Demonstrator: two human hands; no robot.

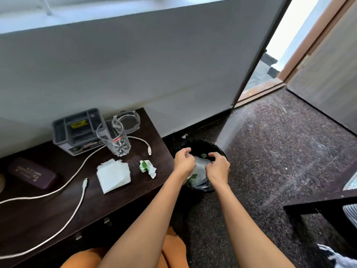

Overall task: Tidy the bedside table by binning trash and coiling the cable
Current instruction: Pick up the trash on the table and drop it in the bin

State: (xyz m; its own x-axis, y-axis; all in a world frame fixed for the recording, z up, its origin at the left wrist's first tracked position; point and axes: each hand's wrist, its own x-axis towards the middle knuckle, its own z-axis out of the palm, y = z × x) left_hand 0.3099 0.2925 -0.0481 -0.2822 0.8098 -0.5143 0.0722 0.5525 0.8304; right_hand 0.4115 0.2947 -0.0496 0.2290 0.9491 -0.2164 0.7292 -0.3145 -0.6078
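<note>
1. both hands hang over the black bin [218, 149], which stands on the carpet at 3 o'clock of the bench [108, 202], placed to drop trash straight in.
2. the left hand [184, 161] and right hand [218, 168] have curled fingers; whether they grip the pale plastic [201, 164] below, i cannot tell.
3. a crumpled wrapper [147, 168] and tissue stack [114, 176] wait on the bench.
4. the white cable [75, 206] sprawls uncoiled at 9 o'clock of them, by the glass [114, 139].
</note>
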